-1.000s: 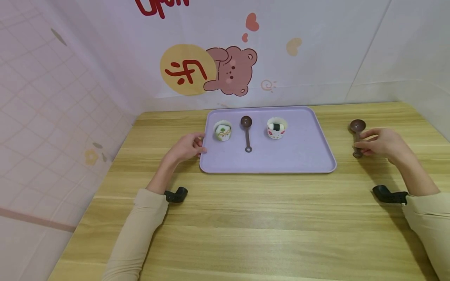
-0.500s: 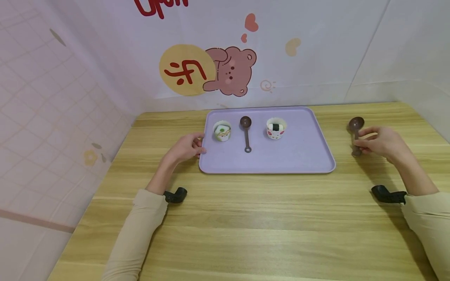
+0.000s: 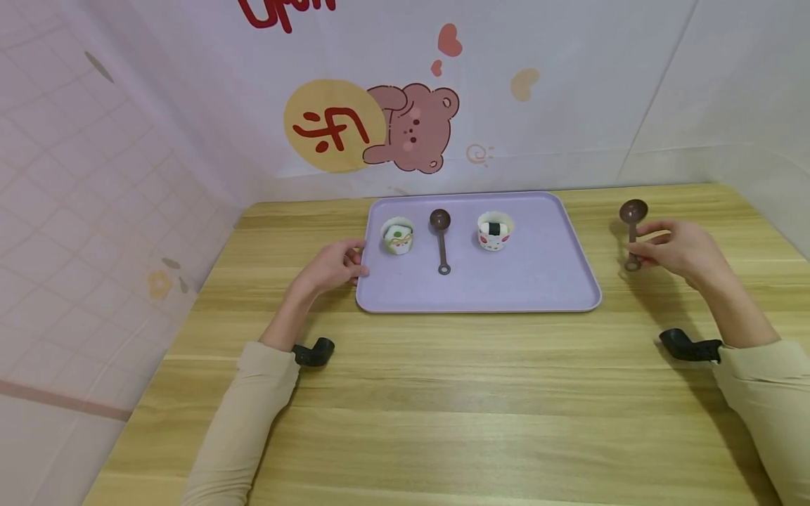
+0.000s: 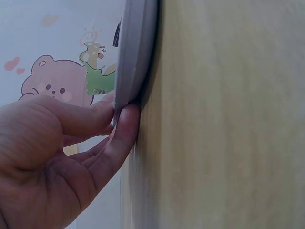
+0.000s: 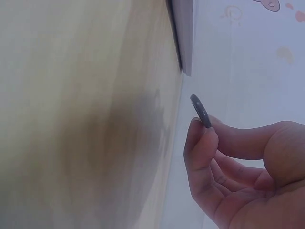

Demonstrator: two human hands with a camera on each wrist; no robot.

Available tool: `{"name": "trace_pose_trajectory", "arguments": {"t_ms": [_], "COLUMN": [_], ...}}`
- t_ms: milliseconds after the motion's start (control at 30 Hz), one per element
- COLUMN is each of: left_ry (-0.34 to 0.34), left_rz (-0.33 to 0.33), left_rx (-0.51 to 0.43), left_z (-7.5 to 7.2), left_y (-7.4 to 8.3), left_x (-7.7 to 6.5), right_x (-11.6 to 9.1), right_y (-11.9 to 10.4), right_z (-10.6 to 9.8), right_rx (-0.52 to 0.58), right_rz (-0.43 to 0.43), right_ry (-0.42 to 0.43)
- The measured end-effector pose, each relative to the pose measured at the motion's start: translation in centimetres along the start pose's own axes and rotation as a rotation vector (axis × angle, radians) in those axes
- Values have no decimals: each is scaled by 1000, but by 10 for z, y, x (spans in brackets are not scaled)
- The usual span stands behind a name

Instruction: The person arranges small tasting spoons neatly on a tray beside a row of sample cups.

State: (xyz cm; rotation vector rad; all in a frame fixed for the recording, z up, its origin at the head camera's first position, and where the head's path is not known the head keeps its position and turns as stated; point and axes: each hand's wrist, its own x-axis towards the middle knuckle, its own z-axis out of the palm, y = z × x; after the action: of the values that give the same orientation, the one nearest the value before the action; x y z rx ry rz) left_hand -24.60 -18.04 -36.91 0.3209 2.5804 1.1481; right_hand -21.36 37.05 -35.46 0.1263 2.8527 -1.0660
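In the head view, my right hand (image 3: 680, 251) pinches the handle of a brown measuring spoon (image 3: 633, 212), raised above the table to the right of the tray. In the right wrist view, only the end of the spoon's handle (image 5: 200, 110) shows past the fingertips. My left hand (image 3: 332, 268) grips the left rim of a lilac tray (image 3: 512, 284); in the left wrist view, thumb and fingers pinch the tray's edge (image 4: 136, 52). On the tray lie a paper cup with a white-and-green piece (image 3: 398, 239), a second brown spoon (image 3: 441, 242) and a cup with a rice-ball-shaped piece (image 3: 493, 235).
The wooden table (image 3: 443, 393) reaches back to a white wall cloth (image 3: 569, 105) printed with a bear. A pale checked cloth (image 3: 82, 211) hangs along the left side. Black wrist mounts (image 3: 314, 351) sit at both sleeves.
My right hand has lifted the brown spoon off the table and carried it slightly left and up. The left hand stays on the tray rim.
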Motion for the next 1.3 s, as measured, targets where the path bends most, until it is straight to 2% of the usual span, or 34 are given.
{"name": "trace_pose_trajectory", "arguments": {"t_ms": [933,1300], "left_ry": [-11,-11], "left_rz": [-1,-1], "left_rx": [9,10], "left_z": [-1,-1], "left_y": [0,-1], "left_x": [0,1], "right_x": [3,6], "right_y": [-22,-33], "right_z": [6,13], "right_rx": [48,122], "right_rz": [-59,-73], "right_ry": [7,0]}}
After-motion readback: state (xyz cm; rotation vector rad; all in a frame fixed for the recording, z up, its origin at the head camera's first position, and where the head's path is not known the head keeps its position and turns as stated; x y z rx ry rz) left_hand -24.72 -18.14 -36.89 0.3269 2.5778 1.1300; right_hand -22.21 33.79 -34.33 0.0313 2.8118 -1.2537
